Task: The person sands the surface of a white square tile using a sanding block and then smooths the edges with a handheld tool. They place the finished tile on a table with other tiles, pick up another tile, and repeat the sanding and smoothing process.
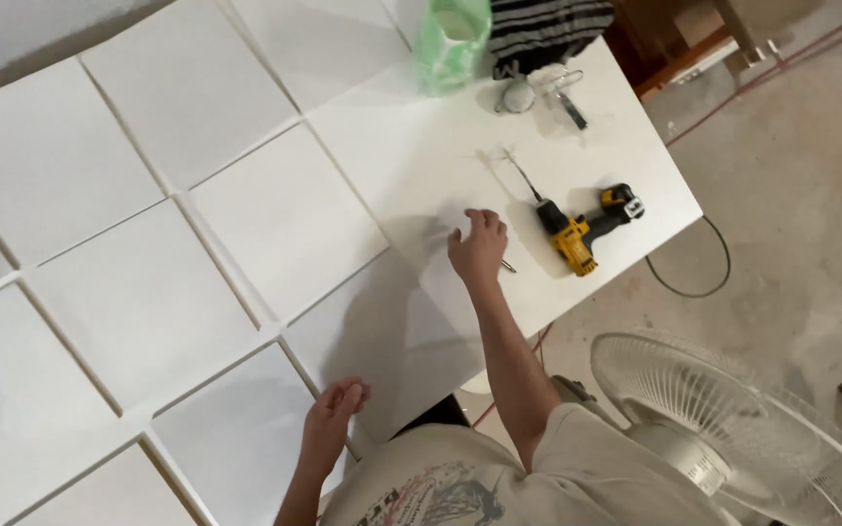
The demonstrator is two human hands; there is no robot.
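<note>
Hands on the white panel (421, 185), drill lying near.
Our right hand (478, 245) presses spread fingers on the panel near a small screw (508, 265); our left hand (335, 404) curls loosely at its edge. We judge the yellow drill (582, 229) could be knocked off.

A drill (582, 229) lies on the board (421, 166), fan (733, 429) beside it.

Right hand (478, 245) pressing on white panel (460, 175); yellow drill (585, 230) lying at three o'clock (just beside); left hand (335, 404) resting at seven o'clock.
</note>
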